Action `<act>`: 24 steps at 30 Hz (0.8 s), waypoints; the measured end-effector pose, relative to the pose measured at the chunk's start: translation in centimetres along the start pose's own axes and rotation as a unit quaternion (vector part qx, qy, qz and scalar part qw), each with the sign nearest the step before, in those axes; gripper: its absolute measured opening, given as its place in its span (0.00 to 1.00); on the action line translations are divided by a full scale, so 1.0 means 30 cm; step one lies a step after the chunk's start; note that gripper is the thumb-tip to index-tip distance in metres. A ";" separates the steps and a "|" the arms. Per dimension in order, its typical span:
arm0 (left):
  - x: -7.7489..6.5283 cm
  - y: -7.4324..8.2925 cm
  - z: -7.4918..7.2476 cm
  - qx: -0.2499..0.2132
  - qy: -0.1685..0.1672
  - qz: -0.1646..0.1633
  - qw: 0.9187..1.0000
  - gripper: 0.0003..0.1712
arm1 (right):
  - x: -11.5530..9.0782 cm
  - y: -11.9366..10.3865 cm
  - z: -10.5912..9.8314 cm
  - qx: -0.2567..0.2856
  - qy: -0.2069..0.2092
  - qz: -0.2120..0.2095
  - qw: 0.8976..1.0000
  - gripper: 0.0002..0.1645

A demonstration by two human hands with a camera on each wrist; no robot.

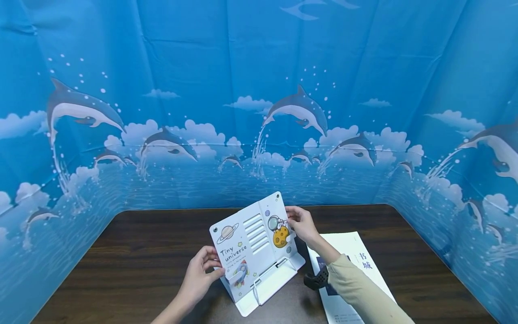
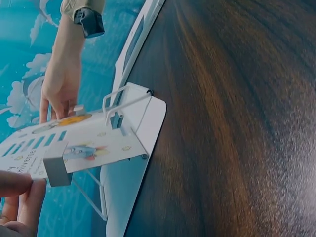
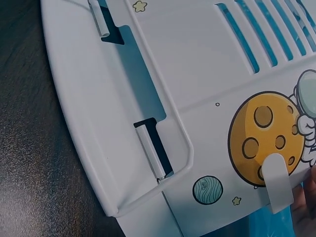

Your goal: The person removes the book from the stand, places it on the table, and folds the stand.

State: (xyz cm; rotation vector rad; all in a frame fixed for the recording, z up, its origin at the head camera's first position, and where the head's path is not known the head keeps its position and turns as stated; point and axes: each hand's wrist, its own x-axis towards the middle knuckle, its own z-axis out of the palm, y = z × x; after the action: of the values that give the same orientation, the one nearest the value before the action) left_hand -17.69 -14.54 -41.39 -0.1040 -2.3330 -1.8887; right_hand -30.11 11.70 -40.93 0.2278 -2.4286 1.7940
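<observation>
A white book stand [image 1: 259, 247] printed with "Tiny universe", a rocket and an astronaut stands at a slant on the table, its back panel tilted up from its base. My left hand [image 1: 199, 274] pinches the panel's left edge near the rocket; in the left wrist view its fingers [image 2: 32, 197] close on that edge beside a page clip [image 2: 58, 163]. On the opposite edge, my right hand [image 1: 301, 223] grips the panel next to the astronaut. Only a bit of its fingers [image 3: 306, 202] shows in the right wrist view, behind the other page clip [image 3: 277, 180].
A white book [image 1: 374, 270] with a dark patch on its cover lies flat at the right, partly under my right forearm. Dark wood-grain table [image 1: 141, 256] extends on both sides. A blue dolphin-print curtain [image 1: 251, 112] hangs behind the table's far edge.
</observation>
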 end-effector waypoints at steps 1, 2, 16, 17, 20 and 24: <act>0.003 0.000 -0.002 -0.001 0.001 -0.001 1.000 0.21 | -0.002 -0.001 -0.001 0.001 0.000 -0.002 1.000 0.20; 0.005 0.002 -0.005 -0.004 0.002 -0.004 1.000 0.21 | -0.005 -0.004 -0.003 0.000 0.001 -0.004 1.000 0.20; 0.062 0.114 -0.112 0.019 0.018 0.062 0.998 0.24 | -0.142 -0.043 -0.038 0.002 0.032 0.025 0.999 0.20; 0.069 0.121 -0.115 0.021 0.016 0.071 0.997 0.24 | -0.158 -0.041 -0.036 0.003 0.029 0.031 0.999 0.19; 0.086 0.134 -0.120 0.023 0.004 0.095 0.995 0.25 | -0.204 -0.034 -0.027 0.002 0.017 0.056 0.998 0.19; 0.103 0.141 -0.118 0.027 -0.004 0.107 0.994 0.24 | -0.261 -0.025 -0.012 0.000 0.000 0.085 0.996 0.20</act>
State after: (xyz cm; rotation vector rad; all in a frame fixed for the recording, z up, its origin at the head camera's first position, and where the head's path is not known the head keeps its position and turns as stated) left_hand -19.92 -17.20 -36.11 -0.3419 -2.2735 -1.7255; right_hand -22.27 12.25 -41.52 0.0212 -2.5165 1.8593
